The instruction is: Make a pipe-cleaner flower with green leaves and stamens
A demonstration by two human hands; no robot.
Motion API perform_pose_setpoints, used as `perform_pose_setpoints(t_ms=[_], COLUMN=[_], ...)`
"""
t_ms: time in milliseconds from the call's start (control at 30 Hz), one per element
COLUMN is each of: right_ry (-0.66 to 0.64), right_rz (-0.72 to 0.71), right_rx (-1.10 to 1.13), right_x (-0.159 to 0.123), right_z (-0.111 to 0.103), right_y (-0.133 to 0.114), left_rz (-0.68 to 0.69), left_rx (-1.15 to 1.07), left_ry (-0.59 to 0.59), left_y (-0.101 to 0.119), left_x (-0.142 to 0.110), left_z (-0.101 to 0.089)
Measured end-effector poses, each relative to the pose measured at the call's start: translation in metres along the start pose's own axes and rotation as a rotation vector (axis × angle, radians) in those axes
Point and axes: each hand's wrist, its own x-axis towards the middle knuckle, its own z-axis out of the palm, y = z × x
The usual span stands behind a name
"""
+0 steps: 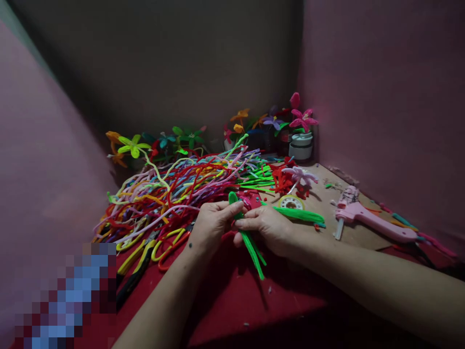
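Observation:
My left hand (214, 220) pinches the upper part of a bright green pipe cleaner (254, 254) between thumb and fingers. A rounded loop of it sticks up above the left thumb, and two loose ends hang below. From the other side, my right hand (269, 228) is closed on the same pipe cleaner, close against the left fingertips. The exact grip point is partly hidden by the fingers. Just beyond my right hand lies a green bundle of pipe cleaner (300, 214), beside a yellow-rimmed roll of tape (291, 203).
A heap of coloured pipe cleaners (174, 179) spreads behind my left hand. Pliers (140, 252) and red-and-yellow-handled scissors (172, 249) lie left. At right, a pink glue gun (378, 220) rests on cardboard (366, 235). Pipe-cleaner flowers, including a pink one (303, 118), stand at the back.

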Motion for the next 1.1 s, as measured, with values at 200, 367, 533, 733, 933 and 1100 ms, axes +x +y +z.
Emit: perform_pose_setpoints(t_ms=[200,367,533,733,933,1100], right_ry=[0.076,0.092,0.095,0.088,0.1,0.084], right_rz=[-0.025,-0.02,-0.023,-0.015,-0.027,0.005], right_rx=[-0.084,-0.082,-0.033,-0.04,-0.084,-0.173], right_x=[-0.002,-0.005,-0.004,0.001,0.001,-0.005], right_z=[0.007,0.012,0.009,0.001,0.0,0.005], right_y=[0.001,0.002,0.003,0.001,-0.002,-0.007], left_rz=[0.118,0.16,0.136,-0.025,-0.096,-0.006], left_rx=[-0.014,-0.081,-0.205,-0.204,-0.152,-0.197], left_ry=[0.252,0.33,0.338,0.059,-0.009,0.074], left_y=[0.0,0.0,0.004,0.004,0.003,0.014], left_x=[0.002,0.005,0.007,0.006,0.006,0.006], left_z=[0.002,0.0,-0.003,-0.009,-0.011,-0.022])
